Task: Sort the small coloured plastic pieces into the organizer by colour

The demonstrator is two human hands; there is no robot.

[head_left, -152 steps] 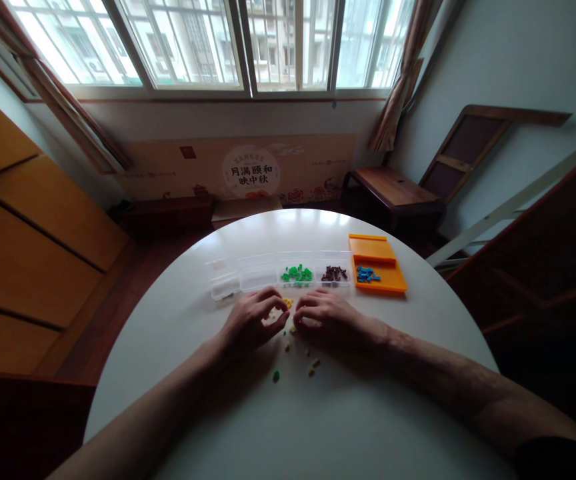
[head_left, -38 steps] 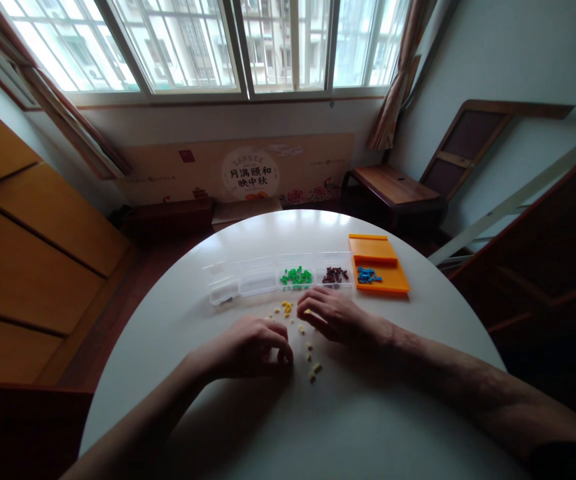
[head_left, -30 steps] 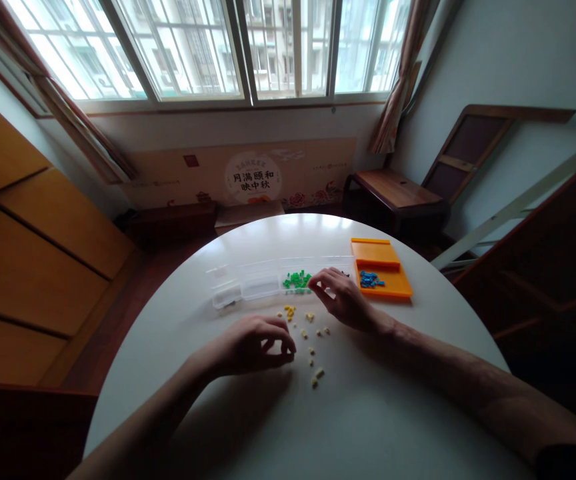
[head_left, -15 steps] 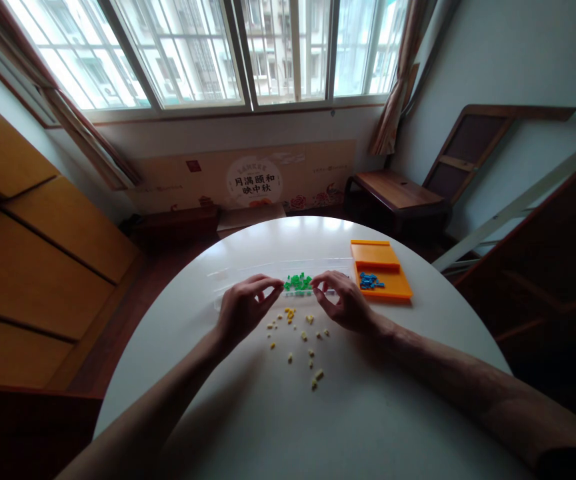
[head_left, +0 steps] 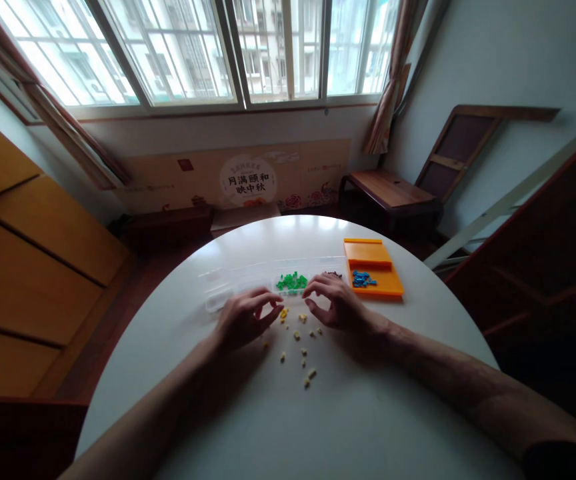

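My left hand [head_left: 248, 317] hovers just left of the small yellow bricks [head_left: 284, 314], its thumb and index finger curved with a narrow gap between the tips. Facing it, my right hand [head_left: 341, 303] is bent at the near edge of a clear plastic tray [head_left: 253, 273], thumb and fingers apart. No brick is visible in either hand. Green bricks [head_left: 292, 283] lie piled in the tray between the hands. Pale yellow bricks [head_left: 304, 352] are scattered on the table nearer to me. Dark brown bricks [head_left: 335, 275] show in the tray, partly hidden behind my right hand.
An orange plastic tray [head_left: 391, 287] with blue bricks [head_left: 363, 279] stands right of the clear one. All this rests on a round white table [head_left: 248, 413]. Beyond its edge are a wooden chair [head_left: 393, 187], orange-brown cabinets [head_left: 33, 267] and a window [head_left: 188, 53].
Both hands have drawn slightly down toward me, away from the green bricks. My left hand is now closer to the yellow bricks, and my right fingers have parted. The view has shifted slightly.
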